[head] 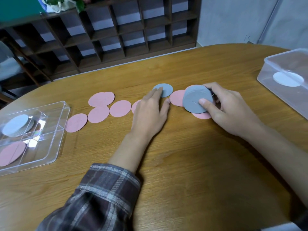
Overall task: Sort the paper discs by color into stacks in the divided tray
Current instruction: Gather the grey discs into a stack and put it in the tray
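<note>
My right hand (228,107) grips a stack of grey discs (195,101), tilted up off the wooden table (166,164). My left hand (150,112) lies flat, its fingertips resting on a single grey disc (165,90). Several pink discs (120,108) lie loose in a row on the table, some partly under my hands. The clear divided tray (50,152) stands at the left; one far compartment holds a grey stack (15,125), a near one holds pink discs (12,153).
A clear plastic box (266,64) with a white disc (288,79) in it stands at the right edge. A dark wooden shelf unit (116,30) stands behind the table. My plaid sleeve (100,197) covers the left forearm.
</note>
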Available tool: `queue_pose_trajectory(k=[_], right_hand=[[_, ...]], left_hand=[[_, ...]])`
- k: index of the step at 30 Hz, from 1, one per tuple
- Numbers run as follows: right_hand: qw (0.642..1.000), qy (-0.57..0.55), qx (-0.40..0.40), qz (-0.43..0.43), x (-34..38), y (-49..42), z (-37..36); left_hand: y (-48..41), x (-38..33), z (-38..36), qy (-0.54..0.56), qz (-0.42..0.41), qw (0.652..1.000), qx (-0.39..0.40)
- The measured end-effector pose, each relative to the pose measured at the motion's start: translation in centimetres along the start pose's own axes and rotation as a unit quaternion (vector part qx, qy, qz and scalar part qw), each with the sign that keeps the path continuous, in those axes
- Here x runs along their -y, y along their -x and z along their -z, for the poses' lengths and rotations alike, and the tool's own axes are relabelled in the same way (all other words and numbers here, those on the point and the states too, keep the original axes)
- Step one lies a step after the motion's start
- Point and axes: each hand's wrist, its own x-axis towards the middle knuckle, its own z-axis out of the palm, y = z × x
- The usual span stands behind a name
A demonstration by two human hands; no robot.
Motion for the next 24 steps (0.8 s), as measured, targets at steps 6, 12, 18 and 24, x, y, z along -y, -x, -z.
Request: queue_pose_trajectory(k=[6,12,18,24], right_hand=[[1.0,-0.004,0.001,-0.003,-0.3,-0.1,0.1],[1.0,-0.003,0.002,0.0,-0.4,-0.2,0.2],[1.0,-0.009,-0.001,-0.004,-0.6,-0.2,0.1],[1.0,0.006,-0.014,0.0,-0.7,-0.3,0.1]], left_hand=[[0.1,0.0,0.2,-0.05,0.026,0.998,-0.015],[-0.3,0.9,0.8,-0.071,0.011,0.997,-0.021],[-0.2,0.7,0.9,-0.113,-0.04,0.99,-0.071],[0.5,0.0,2.0,-0.052,-0.067,0.986,-0.144]])
